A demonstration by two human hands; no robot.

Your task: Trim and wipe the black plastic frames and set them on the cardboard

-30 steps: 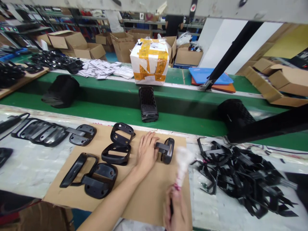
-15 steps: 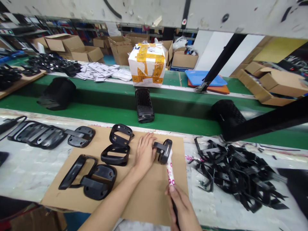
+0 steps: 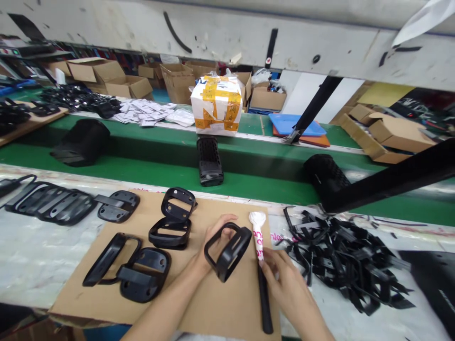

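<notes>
My left hand (image 3: 209,244) grips a black plastic frame part (image 3: 227,251), lifted and tilted above the brown cardboard sheet (image 3: 213,303). My right hand (image 3: 284,279) rests on a black-handled tool (image 3: 263,293) with a white wrapped tip (image 3: 257,222); the tool lies on the cardboard and my fingers curl over its handle. Similar black frame parts (image 3: 174,220) sit on the cardboard to the left.
A heap of black plastic pieces (image 3: 348,260) lies at the right. More black parts (image 3: 50,203) line the left. Beyond runs a green conveyor (image 3: 142,168) with black housings (image 3: 209,161), a taped white box (image 3: 216,105) and cardboard boxes (image 3: 391,132).
My left hand has picked the black frame part up off the cardboard and tilted it. The tool has come down from upright to lie on the cardboard under my right hand.
</notes>
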